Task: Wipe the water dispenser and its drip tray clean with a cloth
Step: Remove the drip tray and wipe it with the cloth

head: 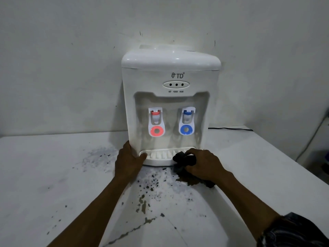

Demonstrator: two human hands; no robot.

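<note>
Now our left hand (pixel 129 158) grips the lower left corner of the water dispenser (pixel 170 77) on the surface (pixel 53 175), thumb on its drip tray (pixel 160 155), while our right hand (pixel 204 163) clutches a dark cloth (pixel 184 158) against the tray's right end.

Two arms in view, both forearms bare. Left hand (pixel 129 160) and right hand (pixel 204 164) bare. Right arm has a dark sleeve (pixel 293 230) at 5 o'clock: charcoal-navy fabric with a faint lighter mottled print. Left arm is bare to the frame edge at 7 o'clock.
</note>
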